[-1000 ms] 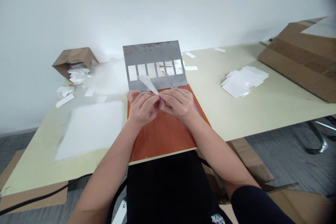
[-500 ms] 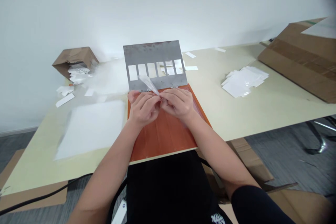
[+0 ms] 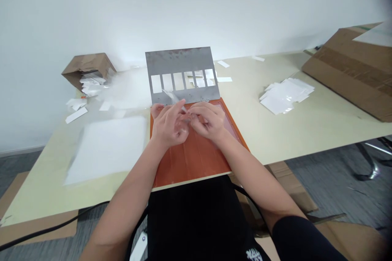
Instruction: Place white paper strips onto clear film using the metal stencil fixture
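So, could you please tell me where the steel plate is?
In the head view, the steel plate joins the orange board's far edge, just beyond the left hand and right hand.

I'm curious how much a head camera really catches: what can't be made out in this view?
Head view:
Whatever lies between the left hand and right hand: their fingers hide it, leaving only part of a thin translucent strip showing.
Inside the brown cardboard box: hidden by its flaps.
The far end of the large brown cardboard sheet: cut off by the right edge.
The surface of the white sheet: blurred.
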Demonstrator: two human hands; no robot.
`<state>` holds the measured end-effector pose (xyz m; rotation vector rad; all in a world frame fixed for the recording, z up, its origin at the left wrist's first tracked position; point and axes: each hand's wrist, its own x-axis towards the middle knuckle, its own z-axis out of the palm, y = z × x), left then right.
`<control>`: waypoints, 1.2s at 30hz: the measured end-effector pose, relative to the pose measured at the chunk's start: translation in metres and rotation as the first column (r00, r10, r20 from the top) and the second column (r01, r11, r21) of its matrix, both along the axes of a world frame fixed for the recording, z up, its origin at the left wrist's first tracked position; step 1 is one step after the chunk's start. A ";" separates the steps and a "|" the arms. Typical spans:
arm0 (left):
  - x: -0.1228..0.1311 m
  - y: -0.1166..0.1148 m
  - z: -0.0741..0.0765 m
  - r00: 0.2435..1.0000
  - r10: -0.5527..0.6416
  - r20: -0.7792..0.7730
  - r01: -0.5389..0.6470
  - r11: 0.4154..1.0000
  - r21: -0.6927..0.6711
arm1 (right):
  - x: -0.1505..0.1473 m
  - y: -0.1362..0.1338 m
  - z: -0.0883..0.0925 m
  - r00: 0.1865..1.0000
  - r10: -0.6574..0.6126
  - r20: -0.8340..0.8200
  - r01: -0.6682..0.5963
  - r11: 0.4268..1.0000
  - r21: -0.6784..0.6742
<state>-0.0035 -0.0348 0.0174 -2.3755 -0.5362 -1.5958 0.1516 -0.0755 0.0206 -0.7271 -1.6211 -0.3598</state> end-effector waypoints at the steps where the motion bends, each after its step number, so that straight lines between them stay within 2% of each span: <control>1: 0.000 0.000 0.000 1.000 0.005 -0.006 -0.005 1.000 -0.010 | 0.000 0.000 0.000 1.000 0.014 -0.008 -0.014 1.000 -0.006; 9: -0.002 0.001 -0.002 0.997 -0.078 -0.021 0.078 0.997 -0.013 | -0.002 -0.004 0.006 0.994 0.033 -0.106 -0.044 0.994 -0.104; 15: -0.001 -0.002 0.001 0.996 -0.091 -0.023 0.090 0.995 -0.037 | -0.001 -0.001 0.007 0.984 0.000 -0.177 -0.027 0.989 -0.148; 20: -0.001 -0.002 0.002 0.994 -0.109 -0.030 0.107 0.993 -0.053 | -0.001 0.000 0.007 0.968 0.012 -0.250 -0.060 0.980 -0.188; 28: -0.002 -0.006 0.001 0.990 -0.138 -0.030 0.134 0.983 -0.123 | -0.002 0.000 0.006 0.941 -0.017 -0.337 -0.111 0.928 -0.357; 30: -0.002 -0.006 0.002 0.983 -0.180 0.041 0.185 0.959 -0.214 | -0.002 -0.001 0.006 0.957 -0.010 -0.291 -0.098 0.931 -0.352; 34: -0.002 -0.006 0.003 0.927 -0.273 0.257 0.357 0.853 -0.381 | -0.001 -0.002 0.005 0.990 0.033 -0.139 -0.066 0.967 -0.245; 36: -0.003 -0.005 0.003 0.924 -0.251 0.288 0.363 0.815 -0.452 | -0.001 -0.001 0.003 0.996 0.066 -0.067 -0.079 0.971 -0.227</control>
